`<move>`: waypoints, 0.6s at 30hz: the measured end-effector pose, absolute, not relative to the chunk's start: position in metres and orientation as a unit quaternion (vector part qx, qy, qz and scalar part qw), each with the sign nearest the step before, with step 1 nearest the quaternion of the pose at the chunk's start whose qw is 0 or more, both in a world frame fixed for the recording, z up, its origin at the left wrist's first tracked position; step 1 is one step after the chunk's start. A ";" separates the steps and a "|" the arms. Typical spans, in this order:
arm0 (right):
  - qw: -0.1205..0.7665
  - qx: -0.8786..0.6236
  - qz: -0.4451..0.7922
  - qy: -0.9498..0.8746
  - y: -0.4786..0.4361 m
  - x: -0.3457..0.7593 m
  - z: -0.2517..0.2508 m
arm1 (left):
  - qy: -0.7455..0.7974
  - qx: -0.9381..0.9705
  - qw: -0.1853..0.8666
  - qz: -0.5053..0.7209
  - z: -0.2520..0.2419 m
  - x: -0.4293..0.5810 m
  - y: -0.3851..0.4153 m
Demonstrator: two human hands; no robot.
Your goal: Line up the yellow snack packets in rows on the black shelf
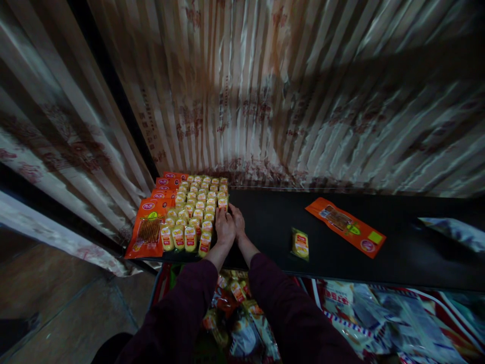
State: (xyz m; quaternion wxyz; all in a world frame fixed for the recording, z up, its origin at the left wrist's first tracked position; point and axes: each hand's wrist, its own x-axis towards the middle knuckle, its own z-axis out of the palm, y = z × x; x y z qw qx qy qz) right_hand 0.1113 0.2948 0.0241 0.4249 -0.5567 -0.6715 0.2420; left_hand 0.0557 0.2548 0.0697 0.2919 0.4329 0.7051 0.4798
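Both my hands rest side by side on a black shelf [379, 253], against the right edge of a block of small yellow snack packets [193, 207] laid in rows. My left hand [225, 226] has its fingers curled on a yellow packet [223, 202] at the block's right side. My right hand [238, 218] lies beside it, fingers bent toward the same spot; what it holds, if anything, is hidden. Orange flat packets [149, 227] lie stacked along the block's left side.
A single yellow packet [300, 244] and one orange flat packet [345, 226] lie apart on the shelf to the right. Striped plastic sheeting [265, 91] hangs behind. A cart of mixed snack bags [235, 313] stands below the shelf edge. A silvery bag [454, 230] sits at far right.
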 end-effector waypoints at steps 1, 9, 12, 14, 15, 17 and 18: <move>0.424 -0.559 0.241 -0.671 0.296 0.111 0.023 | 0.707 0.431 0.292 0.479 0.071 0.056 0.256; 0.395 -0.575 0.230 -0.678 0.301 0.110 0.020 | 0.710 0.431 0.294 0.474 0.074 0.059 0.256; 0.402 -0.575 0.215 -0.679 0.300 0.108 0.018 | 0.704 0.434 0.290 0.482 0.071 0.058 0.254; 0.410 -0.577 0.208 -0.675 0.300 0.106 0.016 | 0.703 0.434 0.289 0.484 0.070 0.058 0.253; 0.413 -0.577 0.206 -0.674 0.301 0.105 0.014 | 0.703 0.433 0.289 0.485 0.071 0.058 0.253; 0.413 -0.576 0.206 -0.675 0.303 0.104 0.012 | 0.701 0.431 0.288 0.490 0.072 0.059 0.253; 0.411 -0.574 0.206 -0.678 0.304 0.104 0.011 | 0.695 0.435 0.290 0.493 0.072 0.059 0.253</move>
